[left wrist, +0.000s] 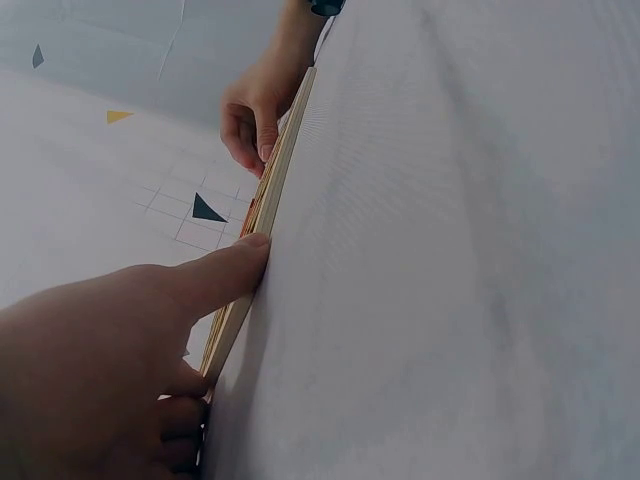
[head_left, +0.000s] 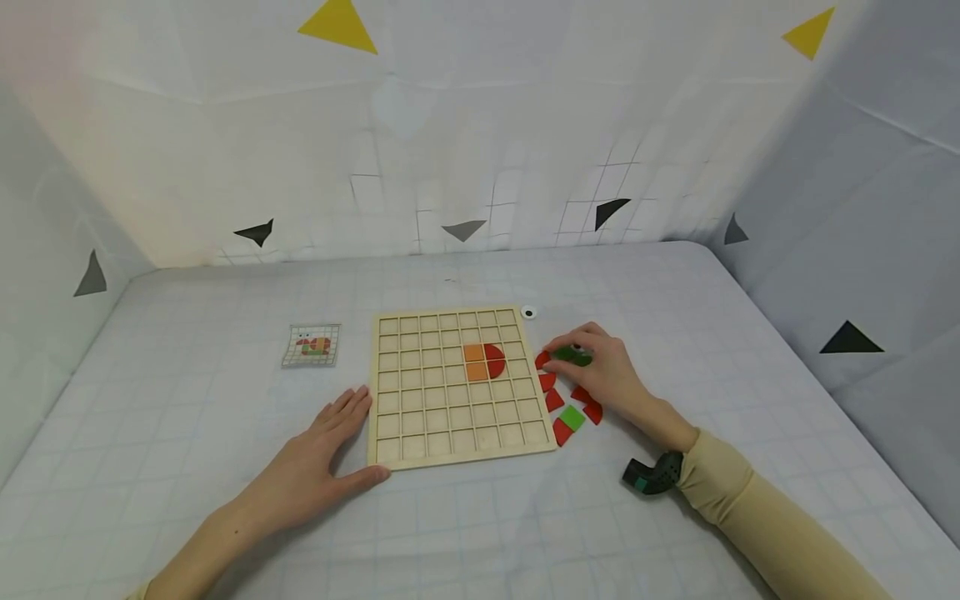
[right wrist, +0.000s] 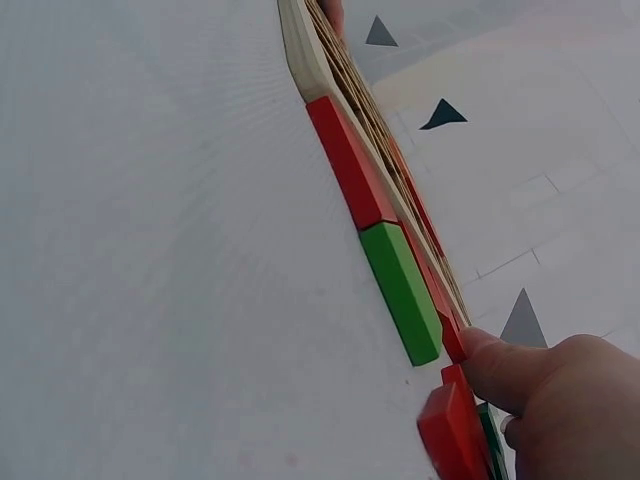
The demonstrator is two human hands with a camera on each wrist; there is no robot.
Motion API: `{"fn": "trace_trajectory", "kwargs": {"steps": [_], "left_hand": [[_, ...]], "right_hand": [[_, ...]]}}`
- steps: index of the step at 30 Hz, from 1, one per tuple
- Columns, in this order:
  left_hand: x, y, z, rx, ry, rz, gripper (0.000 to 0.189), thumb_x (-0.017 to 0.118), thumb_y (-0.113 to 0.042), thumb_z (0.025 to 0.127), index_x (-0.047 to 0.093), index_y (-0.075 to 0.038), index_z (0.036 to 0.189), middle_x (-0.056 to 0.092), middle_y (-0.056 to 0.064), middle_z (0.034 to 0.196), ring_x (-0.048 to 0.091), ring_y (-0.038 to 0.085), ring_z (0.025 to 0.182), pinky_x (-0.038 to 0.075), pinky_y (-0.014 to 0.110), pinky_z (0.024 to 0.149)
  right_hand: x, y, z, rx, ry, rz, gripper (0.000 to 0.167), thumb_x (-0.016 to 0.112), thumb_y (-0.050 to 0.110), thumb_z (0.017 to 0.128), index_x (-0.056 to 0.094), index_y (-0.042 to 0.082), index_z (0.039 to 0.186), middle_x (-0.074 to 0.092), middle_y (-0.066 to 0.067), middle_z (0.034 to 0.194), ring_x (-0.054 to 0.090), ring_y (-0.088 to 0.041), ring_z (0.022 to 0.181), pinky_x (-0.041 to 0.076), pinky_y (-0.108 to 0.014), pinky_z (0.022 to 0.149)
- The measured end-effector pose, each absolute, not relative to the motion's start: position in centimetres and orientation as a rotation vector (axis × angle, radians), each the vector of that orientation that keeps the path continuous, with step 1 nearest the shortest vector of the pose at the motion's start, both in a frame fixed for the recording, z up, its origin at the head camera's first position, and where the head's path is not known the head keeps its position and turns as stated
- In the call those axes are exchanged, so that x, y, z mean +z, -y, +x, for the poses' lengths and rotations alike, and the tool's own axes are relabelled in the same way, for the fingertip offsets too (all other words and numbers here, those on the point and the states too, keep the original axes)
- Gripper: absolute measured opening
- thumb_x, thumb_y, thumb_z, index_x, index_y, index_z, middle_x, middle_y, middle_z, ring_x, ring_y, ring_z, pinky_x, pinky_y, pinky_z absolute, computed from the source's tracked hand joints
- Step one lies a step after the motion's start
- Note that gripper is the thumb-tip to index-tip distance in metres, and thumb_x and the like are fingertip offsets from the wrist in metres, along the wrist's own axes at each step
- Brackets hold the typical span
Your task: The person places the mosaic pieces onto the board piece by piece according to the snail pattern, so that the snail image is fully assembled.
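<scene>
Left hand (head_left: 318, 458) flat, empty, against board (head_left: 459, 415); right hand (head_left: 603, 371) nearly closed at red piece (head_left: 542, 360), hold uncertain; crowding may jostle near neighbour (head_left: 548, 382)

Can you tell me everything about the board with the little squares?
The board looks like pale wood, roughly square, with raised strips making rows of little boxes. It lies flat on the white surface. Two orange squares and two red rounded pieces sit right of its middle; many boxes are bare. The left hand touches its left edge and near left corner.

Yellow triangles (head_left: 341, 28) mark the white backdrop (head_left: 525, 125).
</scene>
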State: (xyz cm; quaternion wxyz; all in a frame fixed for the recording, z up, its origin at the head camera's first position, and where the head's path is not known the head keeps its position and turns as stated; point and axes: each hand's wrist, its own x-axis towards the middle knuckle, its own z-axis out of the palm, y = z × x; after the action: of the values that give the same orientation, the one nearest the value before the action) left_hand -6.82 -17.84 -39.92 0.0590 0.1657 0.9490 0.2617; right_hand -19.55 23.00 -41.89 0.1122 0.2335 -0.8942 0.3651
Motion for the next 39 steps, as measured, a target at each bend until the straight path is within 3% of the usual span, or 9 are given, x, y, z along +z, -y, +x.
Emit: {"fn": "trace_trajectory", "kwargs": {"steps": [7, 12, 20, 26, 39], "left_hand": [[-40.0, 17.8, -6.9, 0.789, -2.861, 0.497, 0.099, 0.06, -0.071, 0.086, 0.028, -0.011, 0.158, 0.023, 0.003, 0.166, 0.019, 0.032, 0.153, 0.027, 0.06, 0.117], [-40.0, 17.9, -6.9, 0.781, -2.868, 0.49, 0.1, 0.06, -0.071, 0.086, 0.028, -0.011, 0.158, 0.023, 0.003, 0.166, 0.019, 0.032, 0.153, 0.027, 0.06, 0.117], [-40.1, 17.8, -6.9, 0.784, -2.867, 0.492, 0.099, 0.06, -0.071, 0.086, 0.028, -0.012, 0.159, 0.022, 0.002, 0.166, 0.019, 0.031, 0.153, 0.027, 0.06, 0.117], [-40.2, 17.9, -6.9, 0.785, -2.88, 0.505, 0.098, 0.06, -0.07, 0.086, 0.028, -0.012, 0.158, 0.023, 0.002, 0.166, 0.019, 0.031, 0.153, 0.028, 0.06, 0.117], [-40.2, 17.8, -6.9, 0.776, -2.88, 0.493, 0.099, 0.061, -0.07, 0.086, 0.029, -0.011, 0.158, 0.024, 0.003, 0.166, 0.02, 0.031, 0.153, 0.028, 0.059, 0.117]], "right_hand": [[-40.9, -22.4, -19.4, 1.117, 2.633, 0.555, 0.024, 0.085, 0.023, 0.082, 0.077, 0.018, 0.103, 0.069, 0.001, 0.1, 0.056, -0.014, 0.1, 0.048, -0.037, 0.084], [-40.1, -20.2, -18.9, 1.163, 2.619, 0.614, 0.023, 0.084, 0.022, 0.083, 0.077, 0.014, 0.103, 0.071, -0.003, 0.098, 0.057, -0.018, 0.1, 0.049, -0.041, 0.081], [-40.3, -16.3, -18.9, 1.183, 2.59, 0.669, 0.02, 0.085, 0.019, 0.081, 0.078, 0.01, 0.096, 0.071, -0.004, 0.093, 0.058, -0.019, 0.093, 0.05, -0.035, 0.073], [-40.4, -14.1, -19.3, 1.047, 2.627, 0.694, 0.019, 0.084, 0.026, 0.082, 0.077, 0.013, 0.094, 0.071, 0.0, 0.089, 0.057, -0.017, 0.087, 0.048, -0.027, 0.067], [-40.4, -10.7, -19.5, 1.013, 2.574, 0.748, 0.017, 0.083, 0.022, 0.083, 0.076, 0.011, 0.094, 0.065, 0.001, 0.077, 0.047, -0.019, 0.079, 0.041, -0.028, 0.063]]}}
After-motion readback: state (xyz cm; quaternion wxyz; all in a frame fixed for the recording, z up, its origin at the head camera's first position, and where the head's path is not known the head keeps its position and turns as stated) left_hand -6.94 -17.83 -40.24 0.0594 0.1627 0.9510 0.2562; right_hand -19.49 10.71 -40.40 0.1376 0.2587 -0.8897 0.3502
